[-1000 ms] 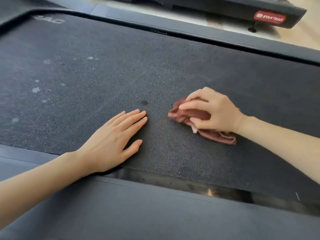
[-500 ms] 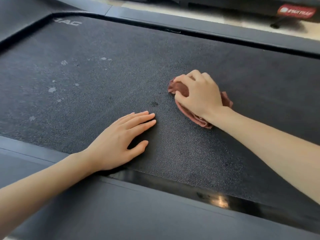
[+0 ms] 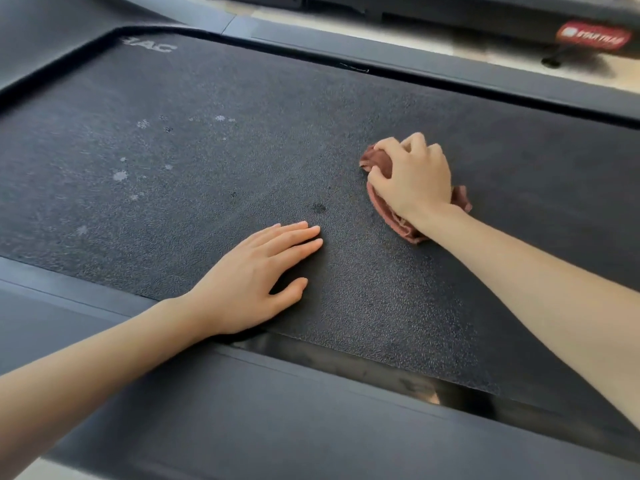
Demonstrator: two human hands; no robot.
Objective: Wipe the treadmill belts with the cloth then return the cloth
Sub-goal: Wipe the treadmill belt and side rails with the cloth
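The right hand [image 3: 414, 176] grips a crumpled reddish-brown cloth [image 3: 381, 202] against the dark, white-speckled treadmill belt [image 3: 207, 150]; the left hand [image 3: 256, 278] rests flat, fingers straight

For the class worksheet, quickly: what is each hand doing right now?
Left hand: open, fingers straight, resting flat on the treadmill belt, holding nothing.
Right hand: closed, fingers curled round the reddish-brown cloth, pressing it on the belt.
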